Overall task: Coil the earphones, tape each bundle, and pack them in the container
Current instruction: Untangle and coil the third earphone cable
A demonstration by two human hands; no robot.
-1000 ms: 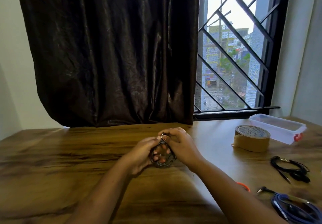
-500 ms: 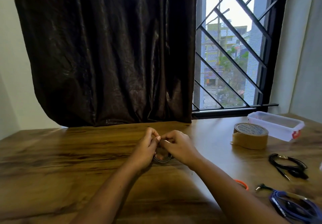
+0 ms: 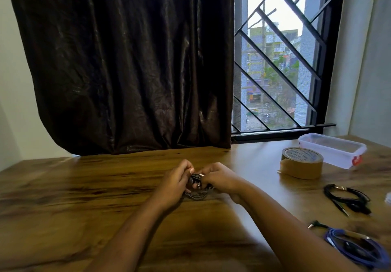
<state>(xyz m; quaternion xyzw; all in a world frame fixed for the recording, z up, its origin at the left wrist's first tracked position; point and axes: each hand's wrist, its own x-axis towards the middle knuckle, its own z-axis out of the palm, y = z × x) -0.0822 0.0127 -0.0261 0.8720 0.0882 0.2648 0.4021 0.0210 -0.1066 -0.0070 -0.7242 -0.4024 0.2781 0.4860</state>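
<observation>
Head view shows both hands meeting over the middle of the brown wood-grain table [image 3: 84, 197]: the left hand [image 3: 173, 183] and the right hand [image 3: 220, 179] each curl their fingers round a small coiled bundle of dark grey earphone cable [image 3: 197, 194], which they pinch between them just above the tabletop. Well apart to the right, a flat roll of brown packing tape [image 3: 301, 165] lies just in front of a clear rectangular plastic container [image 3: 332, 152]. Nearer the person, a loose black earphone set [image 3: 347, 199] and a coiled blue earphone cable [image 3: 355, 248] lie on the table.
</observation>
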